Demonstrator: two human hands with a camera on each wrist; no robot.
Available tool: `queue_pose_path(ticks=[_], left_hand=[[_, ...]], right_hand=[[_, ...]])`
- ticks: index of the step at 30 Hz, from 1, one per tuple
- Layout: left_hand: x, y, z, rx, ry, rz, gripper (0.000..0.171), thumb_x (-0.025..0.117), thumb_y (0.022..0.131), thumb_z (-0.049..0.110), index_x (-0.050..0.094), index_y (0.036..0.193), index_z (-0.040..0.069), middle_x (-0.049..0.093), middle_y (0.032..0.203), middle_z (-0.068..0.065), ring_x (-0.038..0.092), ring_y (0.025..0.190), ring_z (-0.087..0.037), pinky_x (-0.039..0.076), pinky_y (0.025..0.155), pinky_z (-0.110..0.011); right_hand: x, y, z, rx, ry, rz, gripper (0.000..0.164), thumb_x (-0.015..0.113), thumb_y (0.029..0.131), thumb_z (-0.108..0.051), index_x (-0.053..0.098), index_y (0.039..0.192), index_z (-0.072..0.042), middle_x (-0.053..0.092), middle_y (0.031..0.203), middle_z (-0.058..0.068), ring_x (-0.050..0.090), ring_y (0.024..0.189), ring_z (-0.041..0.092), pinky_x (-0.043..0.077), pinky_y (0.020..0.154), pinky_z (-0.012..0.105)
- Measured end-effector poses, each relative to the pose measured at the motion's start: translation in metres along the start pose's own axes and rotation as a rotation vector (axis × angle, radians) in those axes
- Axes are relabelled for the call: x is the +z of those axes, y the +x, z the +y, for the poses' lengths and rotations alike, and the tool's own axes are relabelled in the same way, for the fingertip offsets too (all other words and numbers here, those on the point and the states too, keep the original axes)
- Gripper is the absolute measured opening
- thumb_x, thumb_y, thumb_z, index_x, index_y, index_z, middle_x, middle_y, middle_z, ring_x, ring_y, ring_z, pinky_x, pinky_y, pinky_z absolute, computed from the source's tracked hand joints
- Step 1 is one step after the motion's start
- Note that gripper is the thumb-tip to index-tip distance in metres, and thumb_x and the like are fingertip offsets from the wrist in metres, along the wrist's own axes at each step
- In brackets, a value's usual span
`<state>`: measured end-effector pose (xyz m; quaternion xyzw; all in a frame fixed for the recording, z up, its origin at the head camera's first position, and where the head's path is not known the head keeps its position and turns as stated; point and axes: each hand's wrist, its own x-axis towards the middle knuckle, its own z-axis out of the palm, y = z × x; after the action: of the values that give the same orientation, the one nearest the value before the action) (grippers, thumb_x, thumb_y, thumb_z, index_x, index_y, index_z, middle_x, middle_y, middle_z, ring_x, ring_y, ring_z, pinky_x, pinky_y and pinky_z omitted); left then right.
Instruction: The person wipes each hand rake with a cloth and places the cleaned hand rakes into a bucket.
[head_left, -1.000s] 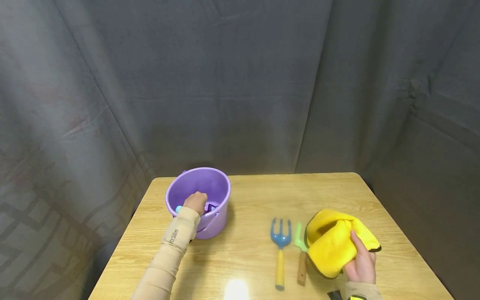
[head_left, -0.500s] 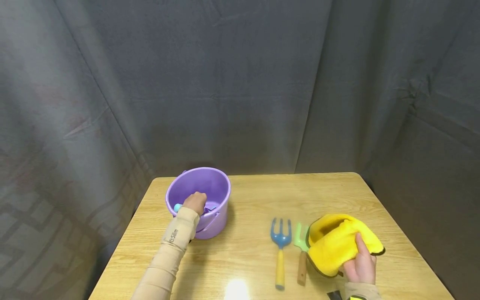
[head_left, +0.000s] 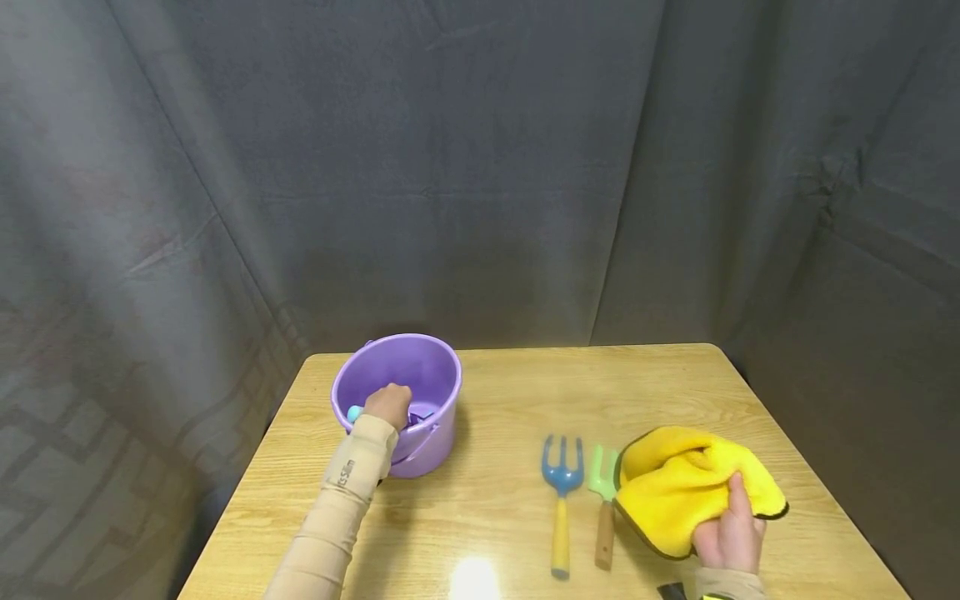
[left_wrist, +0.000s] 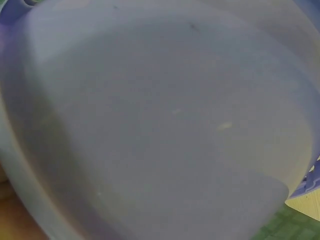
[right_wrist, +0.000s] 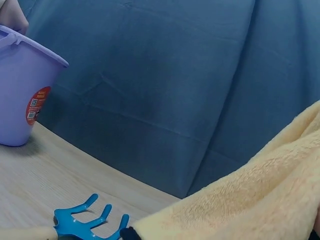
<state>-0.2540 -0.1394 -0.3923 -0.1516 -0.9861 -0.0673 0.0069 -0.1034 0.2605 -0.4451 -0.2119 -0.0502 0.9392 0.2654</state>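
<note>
Head | right hand [head_left: 731, 537] — grips yellow cloth [head_left: 682, 492] | left hand [head_left: 387, 405] — inside purple bucket [head_left: 431, 367]

**In Print, Behind and Beneath**

Dark lettering [head_left: 346, 472] runs along the beige sleeve [head_left: 322, 521] of a person's left arm, just behind the left hand [head_left: 388, 404]; small and seen at a slant, it appears to read "t's Slim," its first letters unclear. Below that same hand, as the right wrist view shows, a red oval sticker [right_wrist: 38, 105] marks the outer wall of the purple bucket [right_wrist: 17, 77]. Two small square codes [right_wrist: 33, 108] sit on the sticker, one above the other, with pale print too small to read.
</note>
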Motion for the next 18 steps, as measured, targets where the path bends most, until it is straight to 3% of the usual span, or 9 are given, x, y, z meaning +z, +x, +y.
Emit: queue_pose_path(ticks=[11,18], left_hand=[[-0.001,0.004,0.006,0.014,0.023,0.103,0.011,0.070,0.065,0.006,0.060,0.066,0.002,0.060,0.067,-0.015,0.058,0.063,-0.032,0.047,0.056,-0.044],[-0.006,-0.001,0.026,-0.020,0.057,0.261,0.011,0.070,0.066,0.008,0.063,0.069,0.000,0.061,0.067,-0.016,0.058,0.062,-0.032,0.046,0.054,-0.044]], right_hand=[[-0.004,0.002,-0.008,0.013,0.189,-0.110,0.027,0.047,0.091,-0.007,0.045,0.118,-0.011,0.055,0.114,0.005,0.051,0.106,0.013,0.035,0.093,0.025],[-0.008,0.001,-0.012,0.047,0.178,-0.155,0.024,0.045,0.093,-0.008,0.046,0.116,-0.009,0.056,0.113,0.005,0.052,0.104,0.014,0.036,0.092,0.025]])
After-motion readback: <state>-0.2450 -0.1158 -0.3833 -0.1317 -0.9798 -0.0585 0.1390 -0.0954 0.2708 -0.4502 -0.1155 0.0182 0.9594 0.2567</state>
